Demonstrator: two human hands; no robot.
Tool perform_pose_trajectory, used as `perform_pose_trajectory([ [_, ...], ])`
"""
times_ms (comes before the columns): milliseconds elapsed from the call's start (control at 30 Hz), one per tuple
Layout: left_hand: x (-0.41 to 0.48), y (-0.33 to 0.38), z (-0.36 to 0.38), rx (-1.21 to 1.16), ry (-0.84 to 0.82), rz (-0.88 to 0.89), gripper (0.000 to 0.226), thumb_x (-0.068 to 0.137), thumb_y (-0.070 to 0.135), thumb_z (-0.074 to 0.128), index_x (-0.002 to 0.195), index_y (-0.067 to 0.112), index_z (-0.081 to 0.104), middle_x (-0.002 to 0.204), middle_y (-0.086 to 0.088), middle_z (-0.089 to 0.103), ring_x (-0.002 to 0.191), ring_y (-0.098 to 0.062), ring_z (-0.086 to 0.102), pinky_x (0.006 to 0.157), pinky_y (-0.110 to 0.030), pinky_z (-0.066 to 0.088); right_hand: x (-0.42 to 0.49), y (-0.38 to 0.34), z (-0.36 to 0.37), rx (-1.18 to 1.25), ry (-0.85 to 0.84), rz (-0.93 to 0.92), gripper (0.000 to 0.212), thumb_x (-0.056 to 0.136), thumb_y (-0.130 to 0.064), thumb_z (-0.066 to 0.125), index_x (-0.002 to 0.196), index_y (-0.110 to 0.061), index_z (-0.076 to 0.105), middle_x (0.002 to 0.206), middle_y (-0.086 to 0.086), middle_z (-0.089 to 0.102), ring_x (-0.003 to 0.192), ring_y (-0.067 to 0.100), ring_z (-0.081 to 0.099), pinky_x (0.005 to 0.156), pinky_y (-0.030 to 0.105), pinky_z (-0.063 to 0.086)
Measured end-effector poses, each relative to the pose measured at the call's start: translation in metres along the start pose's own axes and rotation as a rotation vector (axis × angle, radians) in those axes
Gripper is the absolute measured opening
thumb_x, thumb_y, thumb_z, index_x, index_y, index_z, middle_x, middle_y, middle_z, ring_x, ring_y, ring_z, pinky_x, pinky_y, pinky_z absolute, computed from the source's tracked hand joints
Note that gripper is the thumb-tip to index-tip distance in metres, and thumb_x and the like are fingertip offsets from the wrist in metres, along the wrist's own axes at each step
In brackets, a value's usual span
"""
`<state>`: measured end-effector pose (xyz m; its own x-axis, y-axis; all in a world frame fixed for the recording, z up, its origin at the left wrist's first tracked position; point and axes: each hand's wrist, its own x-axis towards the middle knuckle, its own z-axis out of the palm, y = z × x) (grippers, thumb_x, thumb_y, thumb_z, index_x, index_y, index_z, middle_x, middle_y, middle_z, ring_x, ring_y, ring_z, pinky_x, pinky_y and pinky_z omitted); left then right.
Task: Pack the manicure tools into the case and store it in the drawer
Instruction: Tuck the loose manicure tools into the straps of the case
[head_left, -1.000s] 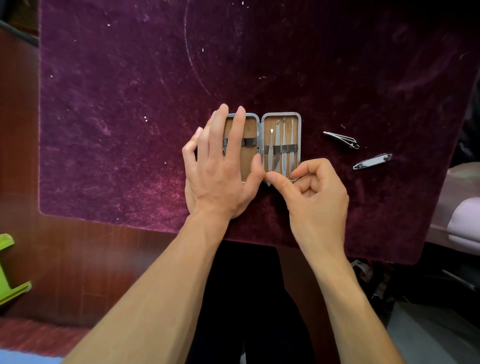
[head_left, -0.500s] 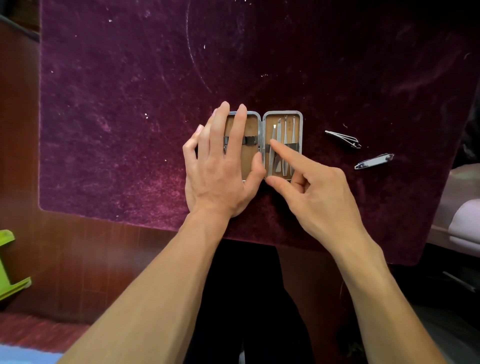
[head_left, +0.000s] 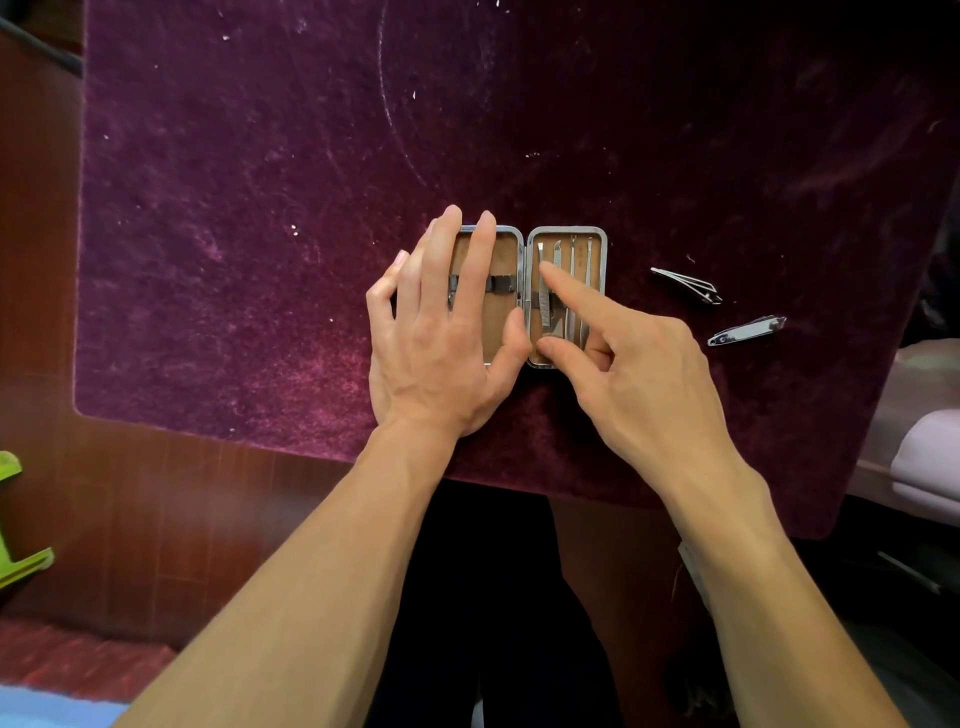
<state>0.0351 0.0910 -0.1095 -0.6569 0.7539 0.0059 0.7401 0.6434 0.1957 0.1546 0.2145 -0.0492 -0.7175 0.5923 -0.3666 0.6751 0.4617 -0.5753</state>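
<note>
— Tan lining shows inside the manicure case (head_left: 569, 244), which lies open flat on the purple velvet mat (head_left: 260, 208), its two metal-rimmed halves side by side near the mat's front edge.

— And what sits in it?

— Four slim steel tools (head_left: 545, 306) stand in a row under the dark elastic strap of the right half. The left half shows only its own strap, as far as the fingers leave it visible.

— The hands?

— The left hand (head_left: 436, 343) lies flat and spread on the left half, fingers pointing away from the person, thumb by the hinge. It grips nothing. The right hand (head_left: 639, 379) comes in from the right: its index finger is stretched out, with the tip on the leftmost tool near the strap, and its thumb touches the lower end of that tool at the case's bottom rim. The other fingers are curled under.

— Anything outside the case?

— Two nail clippers on the mat to the right, well apart from the case: the farther clipper (head_left: 685, 285) and the nearer clipper (head_left: 747, 330). Wooden tabletop (head_left: 156, 493) borders the mat.
</note>
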Motion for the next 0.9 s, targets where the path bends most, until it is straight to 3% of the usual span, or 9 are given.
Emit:
perform_pose_trajectory([
  [800, 0.000, 0.001, 0.000, 0.000, -0.005, 0.000, 0.069, 0.099, 0.051, 0.044, 0.159, 0.020, 0.034, 0.165, -0.009, 0.035, 0.144, -0.024, 0.041, 0.116, -0.044, 0.032, 0.007, 0.005, 0.002, 0.006, 0.052, -0.058, 0.058, 0.096, -0.036, 0.077, 0.151, -0.041, 0.057, 0.061, -0.018, 0.039, 0.056, 0.001, 0.042, 0.060, 0.044, 0.056],
  [900, 0.000, 0.001, -0.001, -0.002, -0.011, -0.001, 0.069, 0.099, 0.052, 0.044, 0.159, 0.019, 0.033, 0.165, -0.009, 0.034, 0.144, -0.024, 0.041, 0.116, -0.044, 0.032, 0.001, 0.010, 0.002, 0.060, 0.107, -0.049, 0.055, 0.097, -0.038, 0.076, 0.149, -0.040, 0.060, 0.065, -0.013, 0.047, 0.059, 0.005, 0.047, 0.062, 0.041, 0.056],
])
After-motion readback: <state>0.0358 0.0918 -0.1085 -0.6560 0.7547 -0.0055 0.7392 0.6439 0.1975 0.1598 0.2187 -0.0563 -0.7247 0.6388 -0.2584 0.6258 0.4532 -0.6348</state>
